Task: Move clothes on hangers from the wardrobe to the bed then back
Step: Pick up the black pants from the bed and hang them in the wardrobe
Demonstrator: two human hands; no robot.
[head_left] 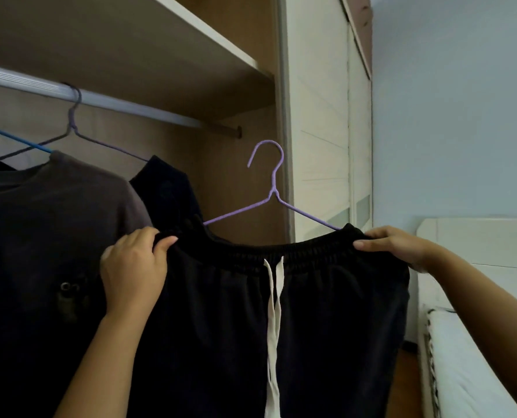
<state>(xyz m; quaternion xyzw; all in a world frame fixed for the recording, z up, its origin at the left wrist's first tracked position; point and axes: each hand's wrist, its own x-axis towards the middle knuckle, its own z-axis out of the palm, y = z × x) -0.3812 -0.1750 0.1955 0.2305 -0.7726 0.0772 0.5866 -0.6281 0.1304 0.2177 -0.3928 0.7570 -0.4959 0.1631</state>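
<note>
**Black trousers (281, 327) on a purple hanger (270, 188), held up before the wardrobe (221, 176) with the hook off the rail (115, 102).**
They look soft, light and limp. Only the elastic waistband, stretched over the thin wire shoulders, keeps them on, so tilting could probably shed them. The left grip (133, 267) is curled round the waistband's left end and the right grip (393, 245) pinches its right end. Holding cloth and wire together there seems soundest. A white drawstring (272, 297) dangles at the centre. A brown shirt (64, 206) hangs on the rail to the left, and the bed (477, 372) lies low at right.
</note>
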